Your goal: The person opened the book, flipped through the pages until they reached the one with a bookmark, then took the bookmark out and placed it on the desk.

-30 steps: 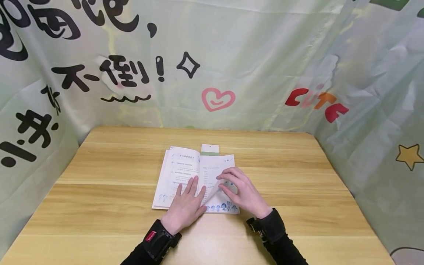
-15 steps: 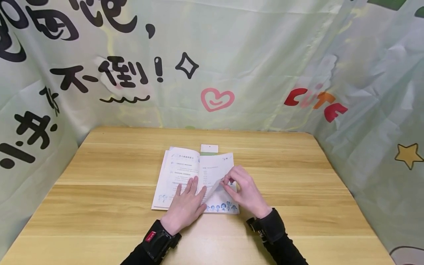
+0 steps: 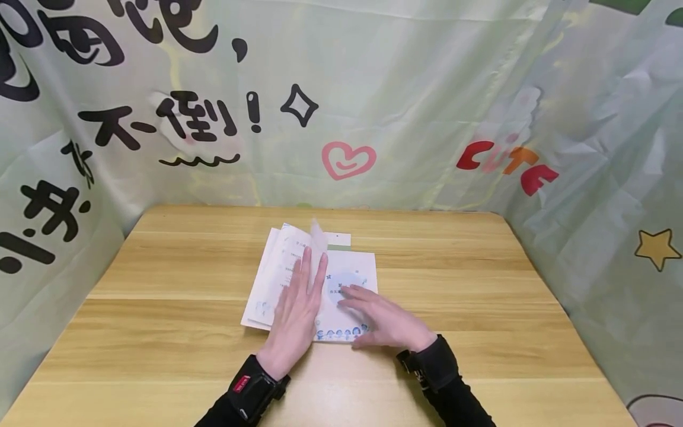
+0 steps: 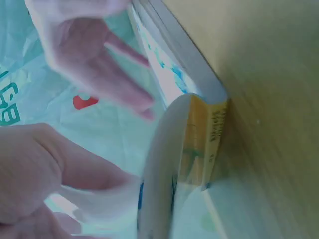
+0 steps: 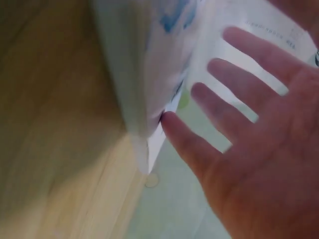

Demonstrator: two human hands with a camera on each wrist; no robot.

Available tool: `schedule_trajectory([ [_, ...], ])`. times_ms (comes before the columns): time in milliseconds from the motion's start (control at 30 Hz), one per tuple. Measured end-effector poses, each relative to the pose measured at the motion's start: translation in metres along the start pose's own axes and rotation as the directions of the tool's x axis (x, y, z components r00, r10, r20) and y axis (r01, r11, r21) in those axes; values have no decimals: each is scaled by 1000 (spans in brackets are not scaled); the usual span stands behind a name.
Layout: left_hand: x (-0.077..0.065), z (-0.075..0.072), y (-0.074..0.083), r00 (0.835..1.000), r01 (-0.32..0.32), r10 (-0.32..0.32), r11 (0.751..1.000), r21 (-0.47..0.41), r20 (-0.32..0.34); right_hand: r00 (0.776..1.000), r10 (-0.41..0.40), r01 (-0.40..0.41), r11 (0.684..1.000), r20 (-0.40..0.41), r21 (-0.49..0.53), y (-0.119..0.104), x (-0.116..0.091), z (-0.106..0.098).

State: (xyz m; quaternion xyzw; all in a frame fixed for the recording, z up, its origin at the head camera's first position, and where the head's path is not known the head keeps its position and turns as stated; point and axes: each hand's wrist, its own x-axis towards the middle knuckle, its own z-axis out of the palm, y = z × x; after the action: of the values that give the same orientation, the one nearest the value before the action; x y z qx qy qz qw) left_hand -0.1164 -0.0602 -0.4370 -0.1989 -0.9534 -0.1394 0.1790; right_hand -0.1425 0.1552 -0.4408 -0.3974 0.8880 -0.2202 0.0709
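Note:
An open book [image 3: 349, 314] lies on the table. Its right page bears a pale blue circle and a row of small blue figures along the bottom. My left hand [image 3: 293, 320] lies along the inner side of the left pages, fingers straight, beside a page [image 3: 318, 234] that stands partly raised near the fold. My right hand [image 3: 384, 320] hovers low over the right page with its fingers loosely extended, holding nothing. In the left wrist view the book's yellow spine [image 4: 215, 134] shows, with a curved page in front. The right wrist view shows spread fingers [image 5: 239, 82] beside the book's edge.
A white card with a green band [image 3: 339, 239] sticks out behind the book. The wooden table [image 3: 480, 296] ends at a printed fabric backdrop [image 3: 416, 118] at the back and both sides.
My right hand has let go of the lifted page corner and opened. The page has turned leftward, and my left hand has swung upright against it. A different right page now shows.

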Motion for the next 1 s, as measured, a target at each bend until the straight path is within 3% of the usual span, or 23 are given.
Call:
schedule_trajectory([
  [167,3,-3,-4,1000,-12,12,987,163,1,995,29,-26,999,94,-36,0,-2,2],
  [433,1,-7,-12,996,-52,33,973,224,88,992,45,-42,999,115,-26,-1,-2,-1],
  [500,-2,-6,-12,983,-95,63,977,188,172,992,37,-33,999,121,-30,-1,-3,-2],
  [633,-7,-1,-10,939,-142,112,987,70,325,994,7,-4,999,112,-32,-1,-5,-7],
  [867,-11,0,-5,927,-82,78,997,-6,366,997,-82,82,997,-12,-16,1,-5,-11],
  [1000,-11,-1,-3,926,-74,73,997,-12,371,971,-176,168,984,-164,-62,0,-2,-12],
])
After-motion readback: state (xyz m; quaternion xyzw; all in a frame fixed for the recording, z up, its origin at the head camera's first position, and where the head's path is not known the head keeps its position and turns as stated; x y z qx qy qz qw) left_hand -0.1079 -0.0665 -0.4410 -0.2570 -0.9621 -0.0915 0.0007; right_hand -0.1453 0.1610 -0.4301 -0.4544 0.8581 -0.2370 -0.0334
